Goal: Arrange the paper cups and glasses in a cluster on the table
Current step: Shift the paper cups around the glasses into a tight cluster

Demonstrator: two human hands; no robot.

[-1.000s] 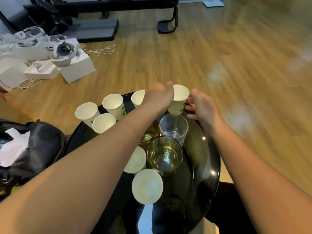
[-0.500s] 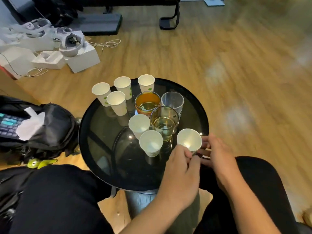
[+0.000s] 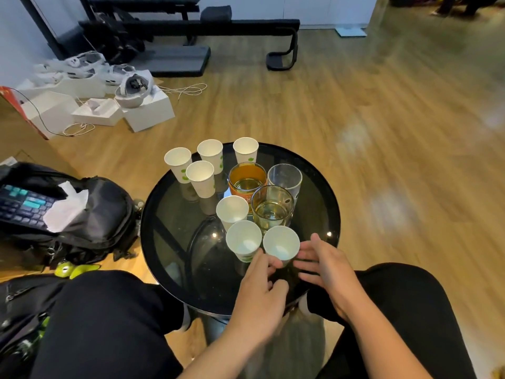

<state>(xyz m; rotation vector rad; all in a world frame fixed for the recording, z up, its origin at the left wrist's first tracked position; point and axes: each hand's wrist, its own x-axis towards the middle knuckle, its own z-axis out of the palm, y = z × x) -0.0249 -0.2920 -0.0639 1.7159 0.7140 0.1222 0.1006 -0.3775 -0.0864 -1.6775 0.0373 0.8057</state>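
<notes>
Wooden floor, round black glass-topped table (image 3: 169, 214), and a seated person gathering cups at its near side.

Both hands flank the nearest white paper cup (image 3: 281, 243): the left hand (image 3: 259, 294) has loosely curled fingertips touching the cup's near side, the right hand (image 3: 325, 265) has spread fingers (image 3: 302, 253) just beside it; whether either truly grips it I cannot tell. That cup stands just beside a second white paper cup (image 3: 243, 240) and in front of the clear glass of pale yellow liquid (image 3: 272, 209). Behind that glass sit an orange-banded glass (image 3: 247, 179) and an empty clear glass (image 3: 284, 177). The step looks like seating this cup into the group. Four more white paper cups (image 3: 200, 175) stand apart at the far left of the glasses; I judge those need bringing in next, reaching past the full glasses without tipping them. A black backpack (image 3: 90, 214) lies on the floor left of the table.
</notes>
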